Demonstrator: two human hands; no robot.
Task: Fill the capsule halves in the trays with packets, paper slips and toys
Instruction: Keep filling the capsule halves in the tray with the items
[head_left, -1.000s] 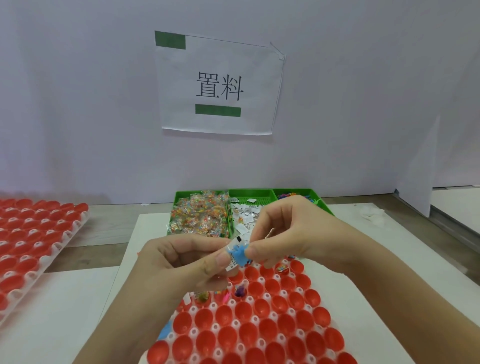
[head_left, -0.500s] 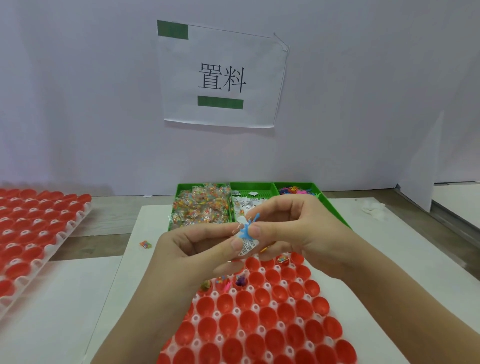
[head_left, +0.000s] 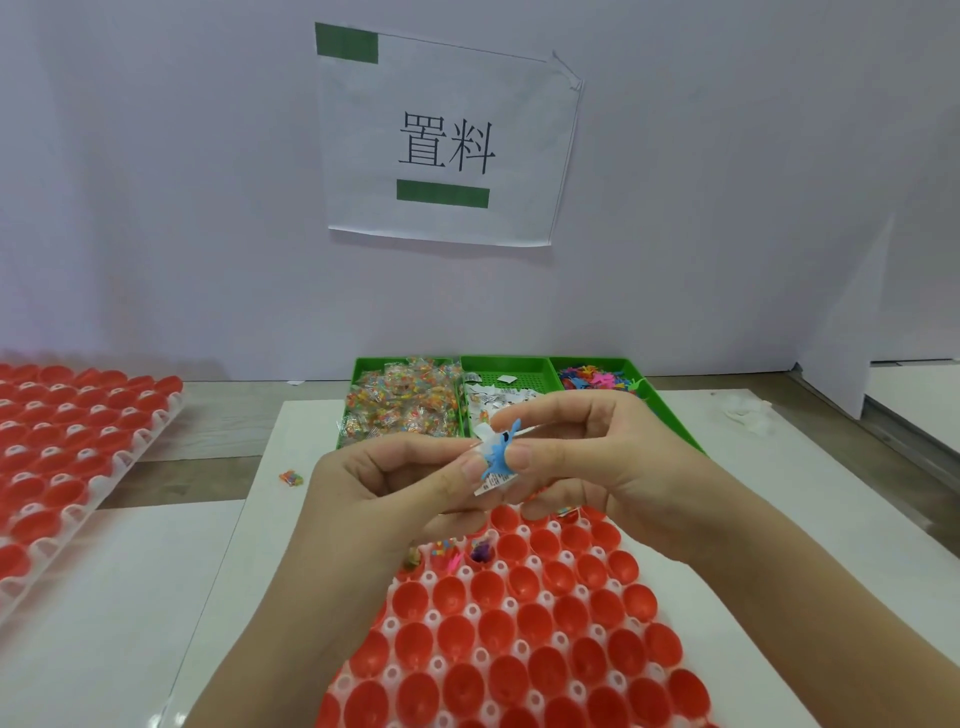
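Both hands meet above the far end of the near tray (head_left: 498, 691) of red capsule halves. My left hand (head_left: 395, 493) and my right hand (head_left: 597, 457) together pinch a small blue toy (head_left: 500, 453) and a white paper slip (head_left: 491, 483). A few capsule halves at the tray's far left hold small coloured items (head_left: 457, 556). Behind the hands a green three-part bin (head_left: 358, 384) holds clear packets (head_left: 405, 405) on the left, paper slips (head_left: 493, 400) in the middle and coloured toys (head_left: 592, 376) on the right.
A second tray of red capsule halves (head_left: 67, 457) lies at the left. One loose packet (head_left: 291, 477) sits on the white mat left of my hands. A paper sign (head_left: 447, 140) hangs on the white wall behind. White scraps (head_left: 748, 413) lie at the right.
The hands have risen and moved away from me over the tray, and the blue toy has turned between the fingertips. The view has tilted so the bin's toy compartment shows.
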